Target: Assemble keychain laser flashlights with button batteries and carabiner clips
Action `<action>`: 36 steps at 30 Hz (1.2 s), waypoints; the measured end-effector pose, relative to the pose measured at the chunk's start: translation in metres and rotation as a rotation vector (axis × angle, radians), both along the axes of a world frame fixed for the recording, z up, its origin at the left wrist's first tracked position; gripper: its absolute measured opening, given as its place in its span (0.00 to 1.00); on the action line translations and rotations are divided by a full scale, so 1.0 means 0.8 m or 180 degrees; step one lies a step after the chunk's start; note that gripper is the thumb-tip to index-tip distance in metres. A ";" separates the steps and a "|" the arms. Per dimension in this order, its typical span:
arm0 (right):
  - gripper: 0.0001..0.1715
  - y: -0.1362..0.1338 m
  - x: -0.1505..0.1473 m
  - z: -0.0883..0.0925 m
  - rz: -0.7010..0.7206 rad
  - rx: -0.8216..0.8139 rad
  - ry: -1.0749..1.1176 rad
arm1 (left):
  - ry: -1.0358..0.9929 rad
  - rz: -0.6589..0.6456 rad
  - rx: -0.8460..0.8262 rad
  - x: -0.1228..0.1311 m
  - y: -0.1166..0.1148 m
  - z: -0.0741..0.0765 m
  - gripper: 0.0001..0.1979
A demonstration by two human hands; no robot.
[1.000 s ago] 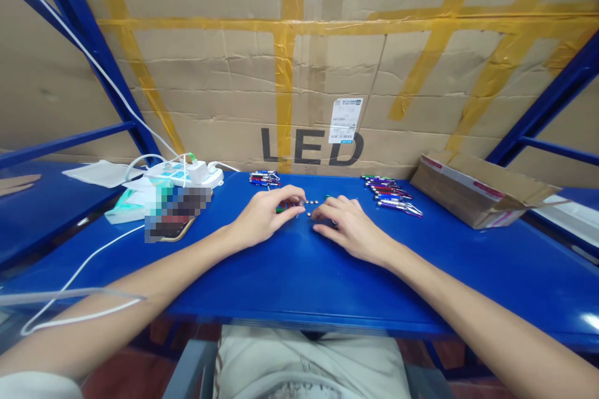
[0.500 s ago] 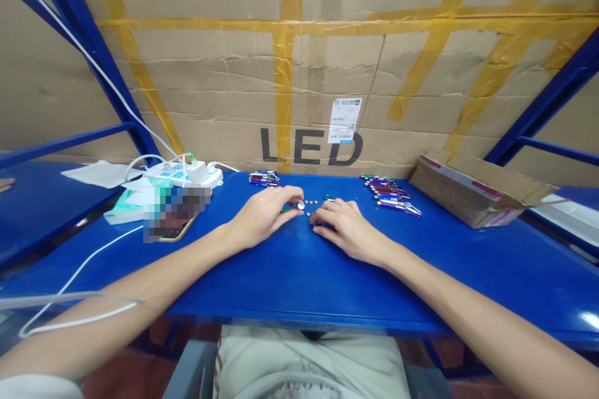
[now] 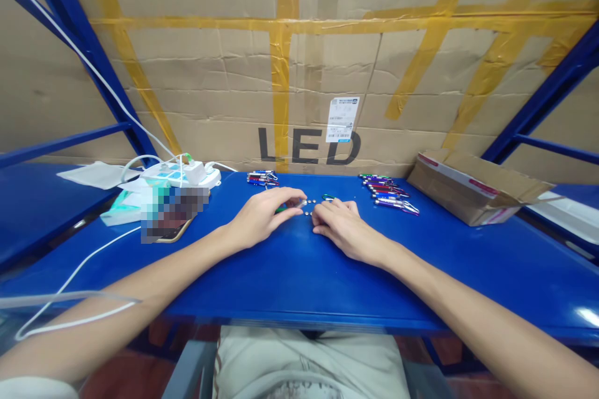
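Note:
My left hand [image 3: 255, 215] is closed around a slim green tube [image 3: 281, 209], which looks like the body of a small penlight; its far end is mostly hidden by the fingers. Close to these fingertips, several small silver discs [image 3: 312, 201] like button cells lie on the blue table [image 3: 281, 274]. Another disc [image 3: 307, 213] sits between the two hands. My right hand [image 3: 344, 224] rests on the table just right of it, fingers curled together; whatever they pinch is hidden. Behind the right knuckles shows a green clip [image 3: 329, 197].
Penlights with clips lie in a group at right [image 3: 386, 190] and a smaller group at left [image 3: 262, 179]. An open cardboard box [image 3: 472, 193] stands at far right. Left are a phone [image 3: 175, 224], a tissue pack [image 3: 126, 202] and a power strip [image 3: 213, 177] with cables.
My right fingers have curled in more tightly. The round silver face at my left fingertips has turned and shows less. The view has shifted slightly.

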State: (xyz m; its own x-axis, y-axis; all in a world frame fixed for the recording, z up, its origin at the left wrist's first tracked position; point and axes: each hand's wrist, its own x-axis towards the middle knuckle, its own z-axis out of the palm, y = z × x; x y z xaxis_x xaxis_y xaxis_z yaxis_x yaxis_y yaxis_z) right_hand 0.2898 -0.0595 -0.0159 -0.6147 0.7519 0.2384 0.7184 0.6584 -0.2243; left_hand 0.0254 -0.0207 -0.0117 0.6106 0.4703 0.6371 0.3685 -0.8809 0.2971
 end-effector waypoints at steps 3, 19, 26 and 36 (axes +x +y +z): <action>0.11 0.002 0.001 -0.001 0.0064 0.0096 0.0177 | 0.0041 0.0004 -0.0224 0.000 0.004 -0.002 0.14; 0.09 0.008 0.003 0.009 0.0007 0.0033 0.1727 | -0.0058 -0.0155 -0.0528 0.006 0.000 -0.001 0.11; 0.08 0.009 0.002 0.008 0.0087 0.0038 0.2008 | -0.0075 -0.0169 -0.0623 0.009 -0.002 -0.001 0.11; 0.07 0.003 -0.002 0.009 0.0239 0.0082 0.2083 | -0.0119 -0.0176 -0.0733 0.012 -0.005 0.000 0.11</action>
State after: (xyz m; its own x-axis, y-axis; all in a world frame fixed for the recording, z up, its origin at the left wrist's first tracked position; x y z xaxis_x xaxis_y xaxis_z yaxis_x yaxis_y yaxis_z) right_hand 0.2883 -0.0569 -0.0089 -0.3872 0.7017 0.5980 0.3910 0.7124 -0.5828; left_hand 0.0347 -0.0246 -0.0117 0.6175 0.5724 0.5395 0.3067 -0.8068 0.5050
